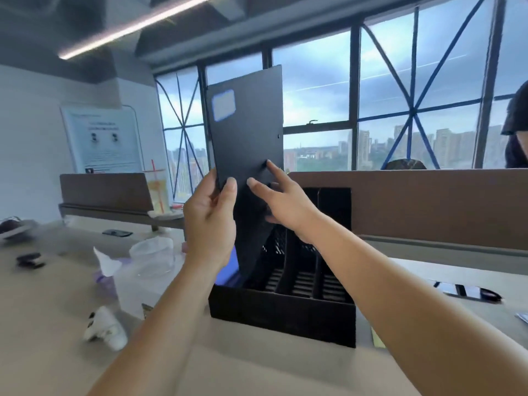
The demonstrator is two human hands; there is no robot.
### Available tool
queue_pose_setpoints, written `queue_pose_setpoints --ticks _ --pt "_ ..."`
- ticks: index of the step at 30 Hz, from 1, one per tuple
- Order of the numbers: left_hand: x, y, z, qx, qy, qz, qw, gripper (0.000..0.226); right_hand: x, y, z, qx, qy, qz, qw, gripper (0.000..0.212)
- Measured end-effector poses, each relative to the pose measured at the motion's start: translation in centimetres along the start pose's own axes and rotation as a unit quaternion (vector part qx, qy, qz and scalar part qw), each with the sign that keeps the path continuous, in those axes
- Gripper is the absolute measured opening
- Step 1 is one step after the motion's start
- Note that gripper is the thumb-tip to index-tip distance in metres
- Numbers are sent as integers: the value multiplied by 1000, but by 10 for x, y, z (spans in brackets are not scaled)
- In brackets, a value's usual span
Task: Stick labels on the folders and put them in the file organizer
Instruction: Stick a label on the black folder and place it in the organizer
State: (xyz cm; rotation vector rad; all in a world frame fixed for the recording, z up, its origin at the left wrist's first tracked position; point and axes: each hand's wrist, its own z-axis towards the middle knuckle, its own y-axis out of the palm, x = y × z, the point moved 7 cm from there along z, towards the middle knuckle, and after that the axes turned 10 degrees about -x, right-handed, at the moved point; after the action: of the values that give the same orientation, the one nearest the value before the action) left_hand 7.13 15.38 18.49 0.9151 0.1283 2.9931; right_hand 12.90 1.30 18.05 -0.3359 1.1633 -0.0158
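Note:
A black folder (245,132) stands upright in the air above the black file organizer (283,312). It carries a white label with a blue border (223,105) near its top left corner. My left hand (210,221) grips the folder's lower left edge, thumb on the front. My right hand (283,201) touches the folder's lower right part with spread, straight fingers. The folder's bottom edge dips into the leftmost slot of the organizer, whose other slots show nothing in them.
A brown partition (428,207) runs behind the organizer. On the table to the left lie a tissue pack (107,270), a clear plastic container (153,257), a white crumpled object (105,328) and a phone (117,232). Dark items (468,291) lie at the right. A person's dark sleeve (517,124) shows beyond the partition.

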Motion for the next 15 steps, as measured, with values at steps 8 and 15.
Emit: queue_pose_setpoints --ticks 8,15 --pt "-78 -15 -5 21 -81 -22 996 32 46 28 36 -4 67 70 995 62" --pt "-120 -8 -1 29 -100 -25 994 34 94 19 60 31 91 51 994 67"
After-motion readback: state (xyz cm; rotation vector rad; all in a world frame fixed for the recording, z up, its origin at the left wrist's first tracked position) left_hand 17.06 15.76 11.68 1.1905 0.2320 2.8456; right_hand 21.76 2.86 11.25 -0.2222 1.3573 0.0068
